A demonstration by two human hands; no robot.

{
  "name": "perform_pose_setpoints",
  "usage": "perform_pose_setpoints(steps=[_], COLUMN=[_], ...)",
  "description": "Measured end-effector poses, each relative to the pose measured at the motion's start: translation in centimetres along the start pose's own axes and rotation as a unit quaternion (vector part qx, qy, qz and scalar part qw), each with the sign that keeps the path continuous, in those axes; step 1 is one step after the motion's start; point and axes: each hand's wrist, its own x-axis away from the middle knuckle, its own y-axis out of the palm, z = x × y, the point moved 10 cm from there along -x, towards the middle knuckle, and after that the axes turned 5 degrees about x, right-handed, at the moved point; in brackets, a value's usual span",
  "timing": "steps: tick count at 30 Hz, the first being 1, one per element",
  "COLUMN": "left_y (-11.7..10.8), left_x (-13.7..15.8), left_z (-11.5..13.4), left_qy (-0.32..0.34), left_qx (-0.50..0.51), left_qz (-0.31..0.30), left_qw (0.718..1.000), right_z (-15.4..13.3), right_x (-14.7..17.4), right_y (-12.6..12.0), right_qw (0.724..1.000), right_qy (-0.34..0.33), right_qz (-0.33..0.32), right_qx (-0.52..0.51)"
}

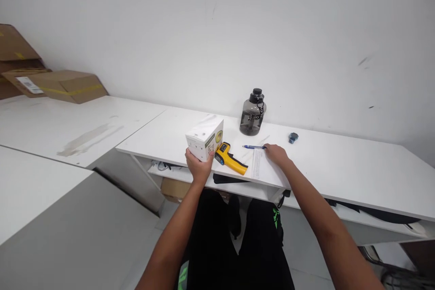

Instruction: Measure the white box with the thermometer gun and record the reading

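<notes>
While both arms stretch forward from below, I see the left hand (198,167) cupped against the near side of the white box (205,137), fingers wrapped on its lower edge; the box stands at the table (340,167) front edge. The right hand (277,154) lies flat, palm down, on the paper (263,167), fingers narrow and together, its tips touching the end of the blue pen (254,147). Between the hands lies the yellow thermometer gun (229,157), just beside the box. Beyond the right hand stands the dark bottle (253,113) near the wall, and a small blue object (293,137) sits farther right. To the right of the right hand the tabletop runs bare and wide; the paper's near edge reaches the table's front lip.
</notes>
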Motion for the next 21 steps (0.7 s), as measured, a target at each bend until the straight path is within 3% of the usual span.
perform_pose_setpoints(steps=[2, 4, 7, 9, 11, 15, 17, 21], left_y=[0.0, 0.1, 0.1, 0.2, 0.3, 0.4, 0.5, 0.5], left_x=[0.0, 0.0, 0.0, 0.0, 0.0, 0.0, 0.0, 0.1], left_z=[-0.1, -0.3, -0.8, -1.1, -1.3, -1.5, -1.6, -1.5], left_qy=[0.003, 0.001, -0.004, -0.003, 0.003, 0.007, 0.005, 0.005], left_qx=[0.001, 0.004, 0.004, 0.009, 0.017, 0.031, 0.038, 0.048], left_qz=[0.000, -0.002, 0.002, 0.004, 0.003, -0.001, -0.001, -0.003], left_qw=[1.000, 1.000, 1.000, 1.000, 1.000, 0.999, 0.999, 0.999], right_z=[0.2, 1.0, 2.7, 2.0, 0.7, 0.4, 0.8, 1.5], right_x=[0.4, 1.0, 2.4, 2.7, 2.5, 2.2, 2.3, 2.5], right_y=[-0.5, -2.2, -3.9, -3.3, -1.9, 0.8, 1.1, 1.0], right_qw=[0.999, 0.988, 0.922, 0.885, 0.867, 0.835, 0.830, 0.854], right_qy=[-0.004, 0.015, 0.027, -0.016, -0.051, -0.018, -0.002, 0.030], right_qz=[0.042, 0.127, 0.237, 0.224, 0.173, 0.133, 0.145, 0.158], right_qx=[-0.011, -0.088, -0.305, -0.409, -0.464, -0.533, -0.539, -0.495])
